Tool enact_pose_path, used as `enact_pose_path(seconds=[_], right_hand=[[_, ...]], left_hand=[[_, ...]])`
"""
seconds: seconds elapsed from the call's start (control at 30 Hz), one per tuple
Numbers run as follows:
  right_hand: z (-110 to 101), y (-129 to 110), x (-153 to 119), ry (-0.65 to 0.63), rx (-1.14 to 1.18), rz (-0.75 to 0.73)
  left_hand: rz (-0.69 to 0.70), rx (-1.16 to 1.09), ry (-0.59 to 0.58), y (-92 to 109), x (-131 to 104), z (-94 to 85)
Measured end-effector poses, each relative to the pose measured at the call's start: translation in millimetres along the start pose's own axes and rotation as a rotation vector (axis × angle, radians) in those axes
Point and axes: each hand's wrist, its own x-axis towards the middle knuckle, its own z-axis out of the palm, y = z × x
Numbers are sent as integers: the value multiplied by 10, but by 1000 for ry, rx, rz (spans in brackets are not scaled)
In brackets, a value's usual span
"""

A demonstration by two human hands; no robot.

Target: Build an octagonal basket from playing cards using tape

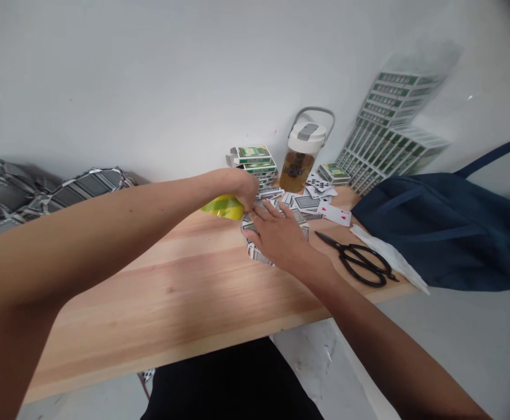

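A bundle of patterned playing cards (259, 254) lies on the wooden table (171, 291). Flat on top of it rests my right hand (278, 236), fingers spread. My left hand (243, 186) is bent down at the bundle's far left edge, close to my right fingertips; its fingers are mostly hidden behind the hand. Beside my left hand is a yellow-green piece of film or wrapper (225, 206), partly covered by the wrist. Loose cards (336, 213) lie just behind and right of the bundle.
Black scissors (359, 262) lie at the right near a white tissue (390, 256) and a dark blue bag (447, 233). Behind stand a bottle (299, 157), green card boxes (255, 154) and a tall wrapped stack (386, 128). More patterned bundles (10, 192) are at the left.
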Motion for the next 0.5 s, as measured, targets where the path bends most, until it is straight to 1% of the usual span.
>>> enact_pose_path(seconds=[0.2, 0.3, 0.4, 0.5], right_hand=[[25, -4, -6, -7, -20, 1], [15, -11, -11, -21, -25, 4], [1, -28, -17, -23, -23, 15], [-2, -47, -21, -6, -18, 29]], left_hand=[[-10, 10, 27, 24, -28, -5], [-22, 49, 35, 51, -27, -11], [-29, 85, 34, 81, -2, -19], [-37, 60, 49, 88, 46, -18]])
